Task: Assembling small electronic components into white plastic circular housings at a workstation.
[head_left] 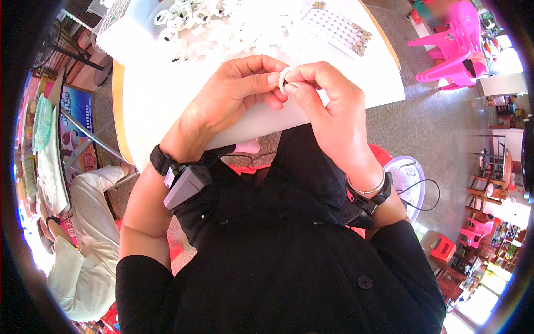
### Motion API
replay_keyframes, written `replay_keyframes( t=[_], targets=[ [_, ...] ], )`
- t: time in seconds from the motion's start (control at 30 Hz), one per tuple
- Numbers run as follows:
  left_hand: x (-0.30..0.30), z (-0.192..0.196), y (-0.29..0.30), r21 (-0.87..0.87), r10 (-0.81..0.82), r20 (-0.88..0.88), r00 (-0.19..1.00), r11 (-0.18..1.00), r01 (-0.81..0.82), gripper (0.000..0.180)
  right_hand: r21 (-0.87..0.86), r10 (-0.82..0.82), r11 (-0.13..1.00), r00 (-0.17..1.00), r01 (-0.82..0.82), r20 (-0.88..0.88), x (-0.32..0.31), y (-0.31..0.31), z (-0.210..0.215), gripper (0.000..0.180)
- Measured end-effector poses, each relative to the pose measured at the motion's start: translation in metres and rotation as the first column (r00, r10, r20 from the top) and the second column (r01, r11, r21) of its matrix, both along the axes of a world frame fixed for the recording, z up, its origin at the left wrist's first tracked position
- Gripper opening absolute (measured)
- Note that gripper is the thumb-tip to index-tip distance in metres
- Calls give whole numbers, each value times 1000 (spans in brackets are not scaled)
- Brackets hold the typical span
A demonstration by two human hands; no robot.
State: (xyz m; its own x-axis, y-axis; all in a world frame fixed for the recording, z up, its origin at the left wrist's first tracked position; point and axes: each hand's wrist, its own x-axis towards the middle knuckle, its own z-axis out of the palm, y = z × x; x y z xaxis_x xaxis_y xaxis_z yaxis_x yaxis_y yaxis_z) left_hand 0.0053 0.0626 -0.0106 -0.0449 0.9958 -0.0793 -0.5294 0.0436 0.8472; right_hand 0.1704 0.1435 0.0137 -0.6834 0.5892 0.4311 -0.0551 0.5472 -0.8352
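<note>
Above the near edge of the white-topped table [161, 106], both my hands meet at a small white ring-shaped piece [282, 81]. A dark part shows inside the ring, too small to make out. My left hand [236, 89] pinches the ring's left side between thumb and fingertips. From the right, my right hand [334, 103] pinches it with thumb and index finger, the other fingers curled behind. Beyond my hands lies a loose pile of similar white ring pieces [192, 22], some with dark spots. Glare washes out part of that pile.
A white tray [334, 30] with rows of small round pieces lies at the table's far right. White stacked trays [125, 30] stand far left. Pink plastic chairs [453, 47] are off to the right. A light-clothed person [92, 234] sits at my left. A whitish basin [406, 183] stands by my right forearm.
</note>
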Motion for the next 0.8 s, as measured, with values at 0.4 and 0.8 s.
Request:
replay_keyframes(
  t=[0.4, 0.8],
  targets=[
    [3, 4, -2, 23, -3, 52, 999, 1000, 2, 22, 335, -62, 942, 996, 36, 68, 2, 5, 6, 21],
    [2, -2, 0, 46, 9, -74, 997, 999, -6, 17, 384, -95, 919, 995, 85, 9, -2, 1, -9, 20]
  ],
)
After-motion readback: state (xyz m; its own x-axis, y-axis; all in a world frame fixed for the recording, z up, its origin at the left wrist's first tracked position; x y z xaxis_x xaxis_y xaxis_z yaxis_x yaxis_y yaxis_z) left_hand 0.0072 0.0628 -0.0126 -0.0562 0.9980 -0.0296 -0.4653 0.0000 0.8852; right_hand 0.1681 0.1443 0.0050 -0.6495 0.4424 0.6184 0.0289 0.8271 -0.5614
